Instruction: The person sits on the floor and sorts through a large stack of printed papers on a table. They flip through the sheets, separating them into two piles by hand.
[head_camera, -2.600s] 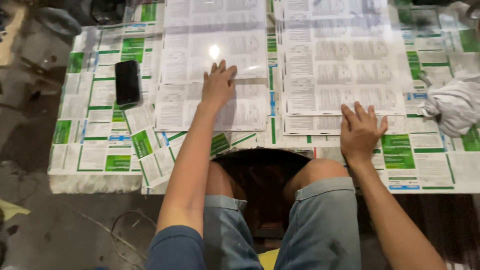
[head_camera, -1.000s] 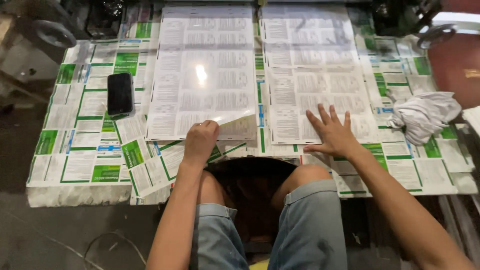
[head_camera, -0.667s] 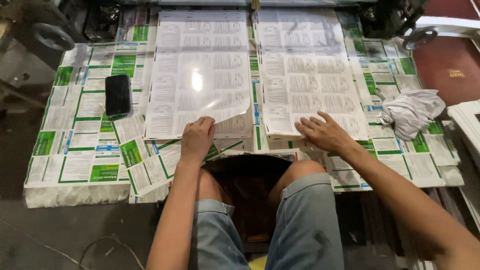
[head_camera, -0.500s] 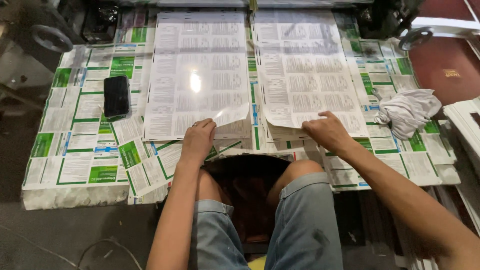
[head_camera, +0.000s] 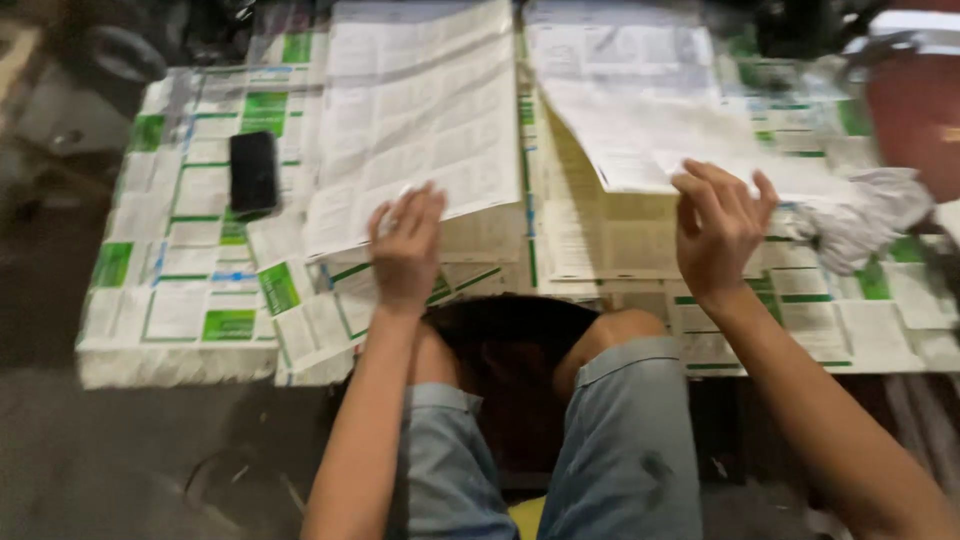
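Paper, white and closely printed, is lifted in two sheets over the counter (head_camera: 180, 300), and the whole view is smeared by motion. Left hand (head_camera: 405, 245) has its grip pinched on the near edge of the left sheet (head_camera: 415, 120), which rises off the stack (head_camera: 490, 235) below it. Right hand (head_camera: 718, 228) pinches the near edge of the right sheet (head_camera: 650, 135), fingers partly spread; that sheet curls up and hides what lies beneath. Both sheets run out of view at the top. On the green-and-white papers covering the counter lies a black phone (head_camera: 253, 172); a blurred white cloth (head_camera: 870, 215) sits at the right.
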